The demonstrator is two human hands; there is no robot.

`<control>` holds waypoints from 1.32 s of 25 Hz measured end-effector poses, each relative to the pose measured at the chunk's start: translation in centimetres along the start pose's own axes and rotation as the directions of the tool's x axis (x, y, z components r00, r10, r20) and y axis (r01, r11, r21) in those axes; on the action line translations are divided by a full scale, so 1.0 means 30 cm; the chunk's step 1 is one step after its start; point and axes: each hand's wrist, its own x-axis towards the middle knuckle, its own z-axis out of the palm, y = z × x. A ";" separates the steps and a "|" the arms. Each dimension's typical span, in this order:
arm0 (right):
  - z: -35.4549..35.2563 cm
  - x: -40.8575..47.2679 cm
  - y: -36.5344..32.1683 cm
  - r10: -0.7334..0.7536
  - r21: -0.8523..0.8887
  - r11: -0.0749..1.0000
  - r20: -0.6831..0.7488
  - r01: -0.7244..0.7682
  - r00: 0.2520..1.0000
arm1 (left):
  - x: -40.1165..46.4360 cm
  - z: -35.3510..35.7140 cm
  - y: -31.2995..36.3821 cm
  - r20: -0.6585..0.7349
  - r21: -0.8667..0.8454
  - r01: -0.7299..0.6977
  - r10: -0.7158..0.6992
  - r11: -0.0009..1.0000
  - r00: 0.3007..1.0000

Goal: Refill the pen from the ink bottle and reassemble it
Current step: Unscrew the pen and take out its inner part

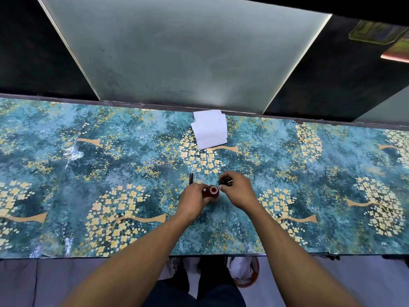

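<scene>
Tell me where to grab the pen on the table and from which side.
Take the pen by its bare far half, from above, fingers pinching across the barrel. It lies flat, pointing away, and its near end disappears behind the left hand holding the ink bottle, so the far end is the free part.

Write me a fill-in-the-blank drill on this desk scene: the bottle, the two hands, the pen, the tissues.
1. The left hand grips the ink bottle, whose mouth is ____.
2. The right hand pinches the bottle's black ____.
3. The pen lies on the table just beyond the ____ hand.
4. The folded tissues are ____ in colour.

Missing words: open; cap; left; white
</scene>
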 end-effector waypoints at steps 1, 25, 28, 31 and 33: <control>0.003 0.002 0.027 0.047 -0.005 0.999 -0.040 -0.047 0.998 | -0.001 0.000 0.001 -0.006 0.012 0.002 -0.002 1.000 1.000; -0.028 -0.022 0.010 -0.020 -0.178 0.984 -0.135 -0.005 0.991 | -0.034 -0.081 -0.078 -0.149 -0.074 0.225 -0.234 0.971 0.961; -0.012 -0.023 -0.030 -0.062 -0.148 0.988 -0.135 0.042 0.989 | -0.030 -0.083 -0.082 -0.164 -0.033 0.293 -0.294 0.956 0.942; -0.008 -0.024 -0.049 -0.089 -0.134 0.988 -0.133 0.071 0.987 | -0.026 -0.083 -0.101 -0.166 -0.015 0.344 -0.342 0.939 0.925; -0.011 -0.023 -0.058 -0.100 -0.127 0.988 -0.137 0.082 0.985 | -0.021 -0.087 -0.106 -0.165 -0.007 0.352 -0.348 0.936 0.923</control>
